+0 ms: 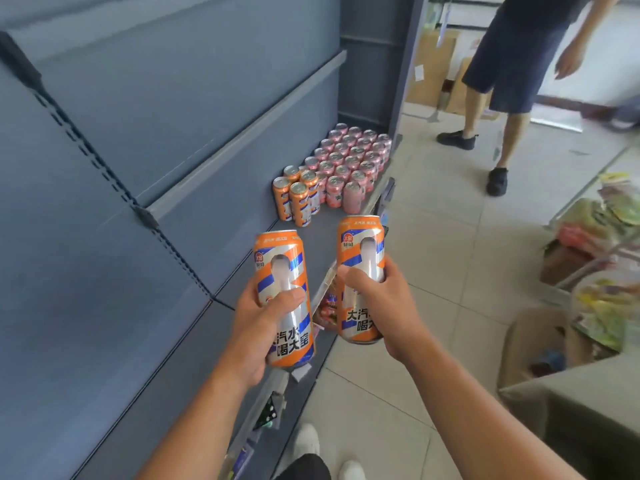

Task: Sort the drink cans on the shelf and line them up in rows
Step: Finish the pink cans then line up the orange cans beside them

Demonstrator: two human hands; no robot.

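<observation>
Two orange-striped aluminium cans unshelved: left hand (256,334) wraps left can (278,254), right hand (384,303) wraps right can (362,244). Pink aluminium cans (349,157) rowed on grey metal shelf (325,225); four-can orange cluster (298,197) started.

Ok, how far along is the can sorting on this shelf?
Done: pink cans stand in neat rows at the far end of the shelf, a few orange cans beside them. In hand: the left hand grips one orange can, the right hand another. Left: setting those two down with the orange group.

Bright daylight from upper right; wide-angle bending and soft blur toward edges.
</observation>
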